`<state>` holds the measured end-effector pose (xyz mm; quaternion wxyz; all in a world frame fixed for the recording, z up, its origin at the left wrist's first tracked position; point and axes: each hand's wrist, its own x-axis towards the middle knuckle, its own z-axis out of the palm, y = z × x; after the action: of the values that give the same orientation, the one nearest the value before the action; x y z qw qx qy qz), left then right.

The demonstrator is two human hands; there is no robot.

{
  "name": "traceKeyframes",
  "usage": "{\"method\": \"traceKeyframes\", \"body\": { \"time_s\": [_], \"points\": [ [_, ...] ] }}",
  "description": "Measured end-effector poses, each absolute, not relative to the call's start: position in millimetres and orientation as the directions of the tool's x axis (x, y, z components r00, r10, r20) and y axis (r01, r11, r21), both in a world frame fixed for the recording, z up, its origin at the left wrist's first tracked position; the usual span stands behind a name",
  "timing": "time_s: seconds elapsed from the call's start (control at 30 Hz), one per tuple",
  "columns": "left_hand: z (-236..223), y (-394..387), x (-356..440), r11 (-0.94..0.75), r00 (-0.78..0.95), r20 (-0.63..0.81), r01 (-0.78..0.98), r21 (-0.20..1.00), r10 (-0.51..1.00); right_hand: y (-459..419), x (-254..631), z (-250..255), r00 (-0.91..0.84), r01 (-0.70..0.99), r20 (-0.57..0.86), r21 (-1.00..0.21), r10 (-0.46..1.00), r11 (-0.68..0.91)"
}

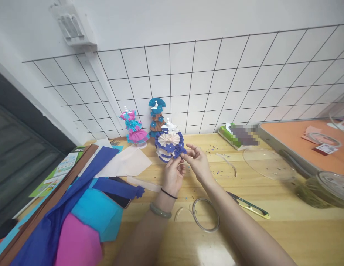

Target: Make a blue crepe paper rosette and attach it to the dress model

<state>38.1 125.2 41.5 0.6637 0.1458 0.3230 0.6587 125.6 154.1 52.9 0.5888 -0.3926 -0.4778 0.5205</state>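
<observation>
A miniature dress form in a blue and cream crepe-paper dress (169, 139) stands on the table before me. At its lower front is a small pleated blue paper piece (178, 150). From below, my left hand (174, 173) pinches this piece, fingers closed. My right hand (198, 162) grips its right edge between thumb and fingertip, the other fingers loosely curled. Whether the piece is fixed to the dress I cannot tell. Behind stand a pink and turquoise paper dress (137, 135) and a teal and brown one (157, 123).
Blue crepe paper (61, 203), turquoise paper (96, 210) and pink paper (77, 240) lie at left. A tape ring (205, 230) and a green-handled cutter (252, 208) lie near my forearms. At right are a large tape roll (313, 190) and an orange-topped surface (293, 136).
</observation>
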Motion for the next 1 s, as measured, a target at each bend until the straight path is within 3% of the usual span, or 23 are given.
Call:
{"method": "traceKeyframes", "body": {
  "time_s": [1.0],
  "points": [
    [42.0,124.5,38.4,0.092,-0.078,-0.239,-0.776,0.624,0.968,157.1,121.0,55.2,0.025,-0.298,0.088,-0.95,0.996,0.091]
  ]
}}
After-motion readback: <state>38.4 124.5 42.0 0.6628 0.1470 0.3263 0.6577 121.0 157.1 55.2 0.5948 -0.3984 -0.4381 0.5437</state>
